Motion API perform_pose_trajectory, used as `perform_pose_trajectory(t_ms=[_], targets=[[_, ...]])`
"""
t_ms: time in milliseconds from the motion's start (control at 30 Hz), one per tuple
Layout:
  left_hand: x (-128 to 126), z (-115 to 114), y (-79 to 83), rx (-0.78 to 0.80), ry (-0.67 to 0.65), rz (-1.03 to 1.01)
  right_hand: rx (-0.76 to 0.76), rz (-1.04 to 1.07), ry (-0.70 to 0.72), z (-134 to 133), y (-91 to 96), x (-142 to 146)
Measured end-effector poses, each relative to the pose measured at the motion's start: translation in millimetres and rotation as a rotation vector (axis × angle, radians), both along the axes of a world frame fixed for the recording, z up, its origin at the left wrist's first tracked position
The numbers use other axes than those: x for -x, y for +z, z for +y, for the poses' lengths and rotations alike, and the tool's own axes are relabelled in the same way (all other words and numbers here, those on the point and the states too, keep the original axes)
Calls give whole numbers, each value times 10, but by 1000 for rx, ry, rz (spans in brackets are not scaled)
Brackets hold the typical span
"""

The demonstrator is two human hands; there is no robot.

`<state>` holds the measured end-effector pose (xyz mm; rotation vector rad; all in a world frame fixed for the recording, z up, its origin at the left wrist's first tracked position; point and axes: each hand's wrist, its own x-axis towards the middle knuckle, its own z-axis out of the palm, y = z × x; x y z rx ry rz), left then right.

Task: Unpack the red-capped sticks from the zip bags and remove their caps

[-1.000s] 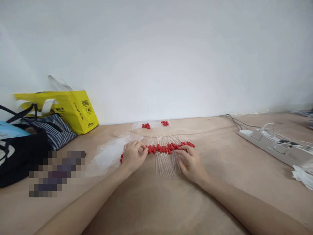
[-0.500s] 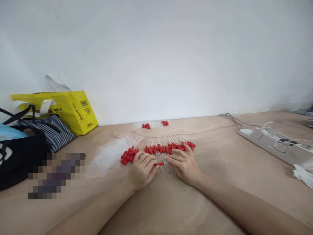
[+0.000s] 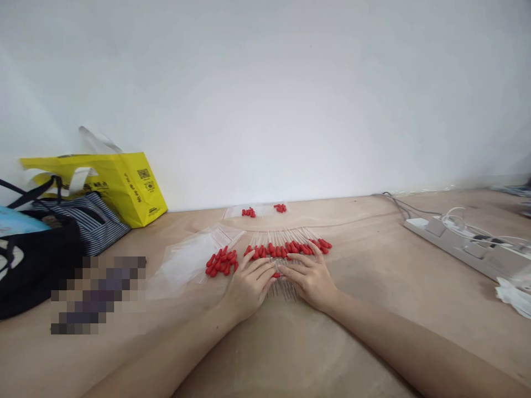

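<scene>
My left hand (image 3: 251,284) is closed on a red rubber dropper bulb (image 3: 276,275), of which only a small part shows between the hands. Close beside it, my right hand (image 3: 311,279) pinches the thin glass tube at the bulb's end; the fingers mostly hide that tube. Loose clear glass tubes (image 3: 284,288) lie on the table under both hands. Just beyond the fingers is a row of glass droppers with red bulbs (image 3: 298,247), their tubes pointing away from me. Left of my left hand sits a pile of loose red bulbs (image 3: 221,262).
Clear zip bags (image 3: 182,265) lie on the left of the wooden table. Another bag with red-bulbed droppers (image 3: 249,212) is by the wall. A yellow bag (image 3: 141,190) and striped pouch (image 3: 99,221) stand left. A white power strip (image 3: 456,246) with cables is at right.
My left hand has moved right toward my right hand, carrying the red bulb. The hands are now nearly touching, and less of the bulb and tube shows.
</scene>
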<state>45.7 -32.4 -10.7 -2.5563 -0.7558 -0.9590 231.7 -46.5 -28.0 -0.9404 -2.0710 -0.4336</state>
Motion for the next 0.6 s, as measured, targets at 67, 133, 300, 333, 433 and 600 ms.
perform_pose_trajectory(t_ms=[67, 133, 300, 333, 433, 600], targets=[[-7, 1, -6, -4, -1, -3, -8, -19, 1, 13, -12, 8], [-7, 3, -12, -4, 1, -1, -34, -36, 5, 26, -29, 6], [20, 4, -20, -20, -16, 23, -135, -30, 21, 38, -61, -8], [25, 3, -19, -25, -26, 35, -142, -30, 25, 36, -61, -7], [25, -8, -10, -25, -54, 61, -157, -28, 42, 25, -54, 8], [51, -28, 27, 1, -62, 83, -154, -18, 38, 7, -39, 0]])
